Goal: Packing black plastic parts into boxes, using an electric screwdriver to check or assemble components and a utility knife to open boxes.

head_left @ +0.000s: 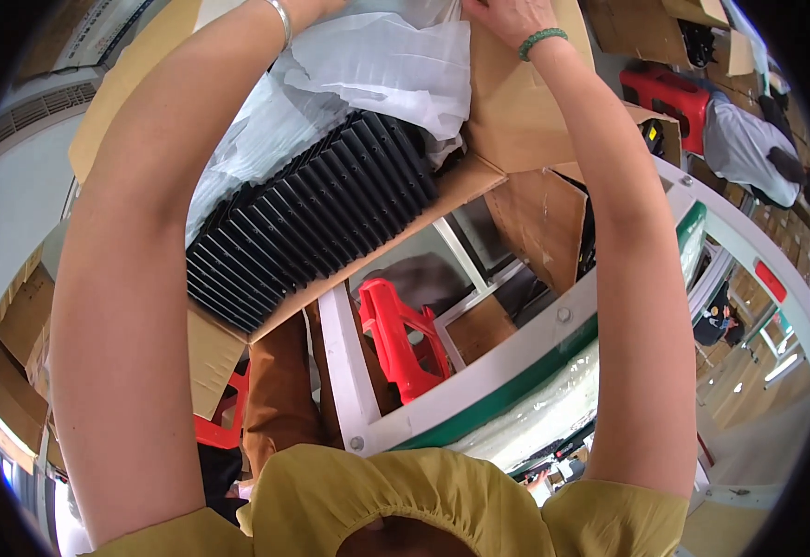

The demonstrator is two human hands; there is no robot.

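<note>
Both my arms reach forward over an open cardboard box (479,181). A row of thin black slotted plates (321,218) stands packed on edge inside it. White foam sheeting (382,70) lies crumpled over the far part of the row. My left hand (312,7), beyond a silver bangle, is at the sheeting's far left, its fingers cut off by the upper edge. At the sheeting's far right corner is my right hand (516,19), with a green beaded bracelet on the wrist. Only part of its fingers shows, so its grip is unclear.
Below the box is a white metal frame (479,376) with a green edge. A red plastic stool (400,339) stands under it. More cardboard boxes (632,32) and a seated person in grey (748,153) are at the far right. A white wall unit (29,172) is at the left.
</note>
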